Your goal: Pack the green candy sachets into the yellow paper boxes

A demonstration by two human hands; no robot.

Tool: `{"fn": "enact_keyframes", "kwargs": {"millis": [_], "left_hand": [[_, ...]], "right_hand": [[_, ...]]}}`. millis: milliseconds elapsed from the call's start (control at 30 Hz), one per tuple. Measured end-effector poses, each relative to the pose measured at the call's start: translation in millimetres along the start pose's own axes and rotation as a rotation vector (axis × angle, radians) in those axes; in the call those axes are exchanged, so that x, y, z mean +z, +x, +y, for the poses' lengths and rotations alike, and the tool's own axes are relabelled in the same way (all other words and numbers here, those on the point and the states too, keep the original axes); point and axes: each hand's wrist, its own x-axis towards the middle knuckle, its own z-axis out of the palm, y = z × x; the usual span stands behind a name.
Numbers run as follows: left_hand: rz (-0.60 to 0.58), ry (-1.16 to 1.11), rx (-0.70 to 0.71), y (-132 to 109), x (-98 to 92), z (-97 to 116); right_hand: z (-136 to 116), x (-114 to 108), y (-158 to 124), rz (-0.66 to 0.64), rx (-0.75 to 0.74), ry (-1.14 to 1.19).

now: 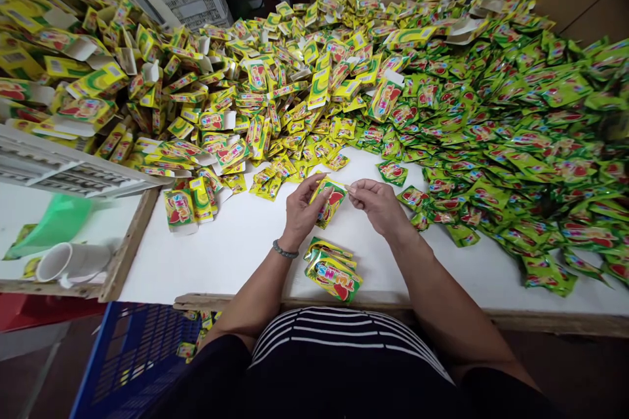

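My left hand (pixel 301 213), with a beaded bracelet at the wrist, grips a small yellow and green candy box (pixel 334 203) with a red fruit picture, above the white tabletop. At the box's upper right corner, the thumb and forefinger of my right hand (pixel 376 201) are pinched together on its edge. Just below my hands lie a few overlapping candy boxes (pixel 335 275). Several small yellow packets (pixel 269 181) are scattered beyond my left hand. Green candy packets (pixel 393 172) lie close to my right hand. Some boxes (pixel 179 208) stand together on the left.
A large heap of yellow boxes (pixel 255 75) covers the back and left; a heap of green packets (pixel 511 157) fills the right. A white crate (pixel 73 160), a white mug (pixel 73 262) and a green scoop-like piece (pixel 59 226) are at left. Below the wooden edge is a blue basket (pixel 125 347).
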Motion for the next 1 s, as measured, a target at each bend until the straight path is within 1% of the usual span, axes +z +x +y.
{"fn": "enact_keyframes", "kwargs": {"millis": [67, 100, 167, 233, 300, 367, 433, 500, 600, 767, 900, 1000], "left_hand": [[0.004, -0.046, -0.052, 1, 0.7, -1], [0.005, -0.070, -0.077, 2, 0.8, -1], [0.001, -0.102, -0.121, 3, 0.3, -1], [-0.011, -0.122, -0.151, 4, -0.7, 1], [-0.035, -0.148, -0.170, 5, -2.1, 4], [-0.057, -0.181, -0.189, 6, -3.5, 7], [-0.064, -0.217, -0.212, 7, -4.8, 9], [-0.061, -0.246, -0.233, 7, -5.8, 10], [-0.058, -0.243, -0.235, 8, -7.1, 8], [-0.058, -0.157, -0.185, 7, -8.0, 8], [0.007, -0.114, -0.163, 5, -5.8, 9], [0.048, -0.141, -0.162, 4, -4.0, 8]], "right_hand": [[0, -1, -1, 0.080, -0.140, -0.213], [-1, -2, -1, 0.097, -0.199, -0.300], [-2, -5, 1, 0.078, -0.267, -0.395], [-1, -11, 4, 0.045, -0.268, -0.348], [1, -17, 7, 0.016, -0.249, -0.246], [4, -21, 9, -0.045, -0.243, -0.181], [7, -22, 10, -0.109, -0.238, -0.180], [8, -20, 8, -0.130, -0.236, -0.187], [8, -16, 6, -0.103, -0.246, -0.177], [8, -11, 4, -0.077, -0.261, -0.229], [7, -4, 0, -0.041, -0.273, -0.259], [6, 3, -4, 0.012, -0.366, -0.344]]}}
